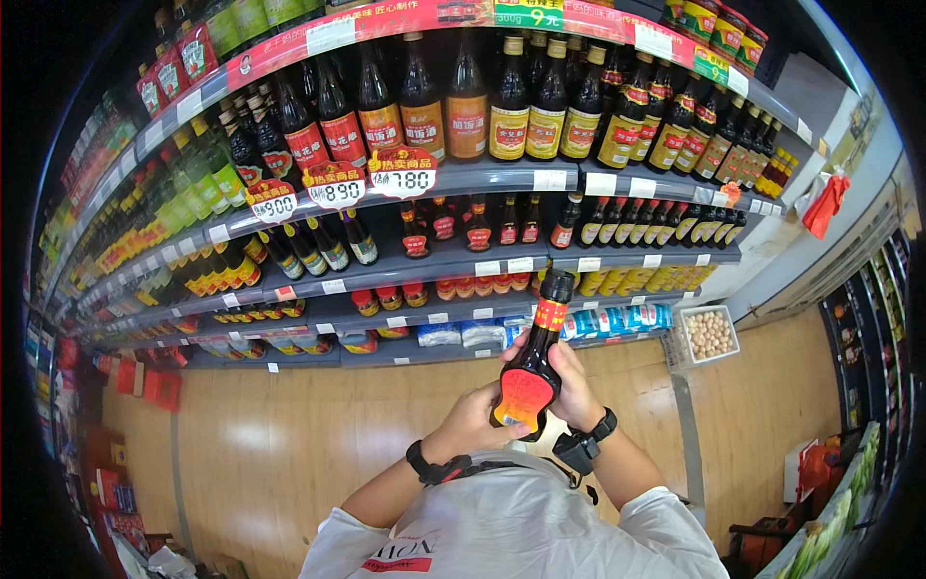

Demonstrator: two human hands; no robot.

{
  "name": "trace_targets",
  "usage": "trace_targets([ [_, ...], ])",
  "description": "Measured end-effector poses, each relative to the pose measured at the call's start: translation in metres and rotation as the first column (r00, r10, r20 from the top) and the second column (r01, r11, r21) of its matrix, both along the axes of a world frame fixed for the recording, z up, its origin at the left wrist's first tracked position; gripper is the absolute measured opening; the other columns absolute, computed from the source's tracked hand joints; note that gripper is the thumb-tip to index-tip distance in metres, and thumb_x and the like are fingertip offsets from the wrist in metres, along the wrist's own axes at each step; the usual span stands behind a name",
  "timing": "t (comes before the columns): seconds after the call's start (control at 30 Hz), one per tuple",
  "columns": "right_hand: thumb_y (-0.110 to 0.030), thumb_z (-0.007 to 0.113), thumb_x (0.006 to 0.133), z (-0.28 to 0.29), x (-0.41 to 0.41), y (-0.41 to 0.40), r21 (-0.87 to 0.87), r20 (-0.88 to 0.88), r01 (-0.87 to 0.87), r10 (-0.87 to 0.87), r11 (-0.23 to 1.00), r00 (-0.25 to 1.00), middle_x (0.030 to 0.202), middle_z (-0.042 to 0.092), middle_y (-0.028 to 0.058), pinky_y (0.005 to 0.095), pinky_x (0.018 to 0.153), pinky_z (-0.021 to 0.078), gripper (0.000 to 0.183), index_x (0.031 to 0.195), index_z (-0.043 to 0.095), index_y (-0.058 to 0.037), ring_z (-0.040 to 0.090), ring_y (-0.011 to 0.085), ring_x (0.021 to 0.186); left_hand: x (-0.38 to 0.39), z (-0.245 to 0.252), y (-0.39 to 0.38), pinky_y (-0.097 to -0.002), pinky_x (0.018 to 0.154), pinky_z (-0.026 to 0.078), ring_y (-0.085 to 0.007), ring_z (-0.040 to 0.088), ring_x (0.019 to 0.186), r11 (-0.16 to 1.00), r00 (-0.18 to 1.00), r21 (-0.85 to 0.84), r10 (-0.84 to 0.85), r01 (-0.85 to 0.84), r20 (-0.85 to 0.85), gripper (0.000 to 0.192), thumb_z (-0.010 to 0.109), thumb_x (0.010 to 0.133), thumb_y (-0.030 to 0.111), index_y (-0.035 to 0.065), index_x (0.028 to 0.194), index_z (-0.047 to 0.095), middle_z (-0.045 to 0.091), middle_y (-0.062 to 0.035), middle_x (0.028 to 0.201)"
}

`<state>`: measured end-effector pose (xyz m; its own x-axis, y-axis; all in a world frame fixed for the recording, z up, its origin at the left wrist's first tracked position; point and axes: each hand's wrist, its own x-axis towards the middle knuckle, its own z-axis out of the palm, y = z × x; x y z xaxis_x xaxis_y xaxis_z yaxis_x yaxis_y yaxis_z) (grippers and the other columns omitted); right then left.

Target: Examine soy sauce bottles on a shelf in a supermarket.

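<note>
Between my hands, in front of my chest, is a dark glass sauce bottle (527, 391) with a black cap, a red neck band and a red-to-yellow label. It leans slightly, cap up and to the right, with its label towards me. My left hand (474, 416) grips the lower body, its thumb across the bottom of the label. My right hand (575, 383) holds the bottle's right side near the shoulder. Fingertips behind the bottle are mostly hidden. A black strap device (436, 467) sits on my left wrist, and another (582, 445) on my right.
Ahead stands a curved-looking store shelf (463, 177) with rows of dark bottles, jars (389, 297) and plastic-wrapped packs (615, 320). A white crate of eggs (709, 334) is on the floor at the right. Red boxes (160, 387) stand at the left. Leafy vegetables (825, 535) lie at the lower right.
</note>
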<state>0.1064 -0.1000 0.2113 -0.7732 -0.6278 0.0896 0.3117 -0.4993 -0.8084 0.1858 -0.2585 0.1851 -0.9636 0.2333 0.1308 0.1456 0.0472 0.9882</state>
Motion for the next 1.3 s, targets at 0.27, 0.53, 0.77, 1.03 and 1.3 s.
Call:
trace_targets([
  [0.27, -0.044, 0.044, 0.094, -0.006, 0.002, 0.001, -0.105, 0.08, -0.05, 0.058, 0.993, 0.995, 0.114, 0.059, 0.0157, 0.0343, 0.093, 0.0454, 0.056, 0.128, 0.043, 0.0006, 0.057, 0.0213, 0.108, 0.001, 0.002, -0.002, -0.0308, 0.087, 0.046, -0.0161, 0.06, 0.098, 0.997, 0.996, 0.002, -0.074, 0.074, 0.051, 0.054, 0.077, 0.074, 0.025, -0.0009, 0.116, 0.054, 0.062, -0.0086, 0.106],
  [0.53, -0.053, 0.042, 0.093, 0.004, 0.006, -0.003, 0.01, -0.017, -0.032, 0.032, 0.999, 0.999, 0.114, 0.059, 0.0153, 0.0384, 0.094, 0.044, 0.06, 0.126, 0.043, -0.0022, 0.057, 0.0237, 0.107, 0.003, 0.004, -0.004, -0.0311, 0.087, 0.046, -0.0158, 0.06, 0.097, 0.998, 0.996, 0.013, -0.068, 0.067, 0.054, 0.056, 0.079, 0.073, 0.026, -0.0006, 0.116, 0.054, 0.062, -0.0086, 0.106],
  [0.77, -0.047, 0.047, 0.093, 0.004, 0.006, -0.003, -0.041, 0.014, -0.044, 0.045, 0.998, 0.999, 0.112, 0.058, 0.0139, 0.0336, 0.092, 0.0457, 0.055, 0.124, 0.044, -0.0004, 0.057, 0.0199, 0.105, 0.003, 0.007, -0.005, -0.0309, 0.082, 0.048, -0.0161, 0.062, 0.092, 0.999, 0.999, 0.002, -0.052, 0.052, 0.011, 0.055, 0.079, 0.073, 0.024, -0.0022, 0.114, 0.054, 0.064, -0.0105, 0.101],
  [1.03, -0.047, 0.048, 0.093, 0.008, 0.005, -0.005, -0.024, -0.037, 0.0, -0.001, 1.0, 0.999, 0.11, 0.059, 0.0126, 0.0322, 0.091, 0.045, 0.055, 0.123, 0.046, -0.0002, 0.057, 0.0185, 0.102, 0.0, 0.004, -0.004, -0.0338, 0.083, 0.048, -0.0225, 0.063, 0.094, 0.999, 1.0, -0.028, -0.026, 0.026, -0.006, 0.056, 0.076, 0.074, 0.027, -0.0011, 0.116, 0.053, 0.064, -0.0139, 0.101],
  [1.3, -0.03, 0.06, 0.091, 0.014, 0.005, -0.017, 0.136, -0.233, 0.134, -0.1, 0.981, 0.967, 0.109, 0.06, 0.0097, 0.0321, 0.091, 0.0429, 0.041, 0.119, 0.051, -0.0022, 0.056, 0.0158, 0.102, -0.006, -0.005, 0.005, -0.0387, 0.083, 0.048, -0.0338, 0.062, 0.098, 0.965, 0.973, -0.172, 0.169, -0.195, -0.157, 0.075, 0.076, 0.069, 0.041, 0.0011, 0.124, 0.044, 0.061, -0.019, 0.105],
])
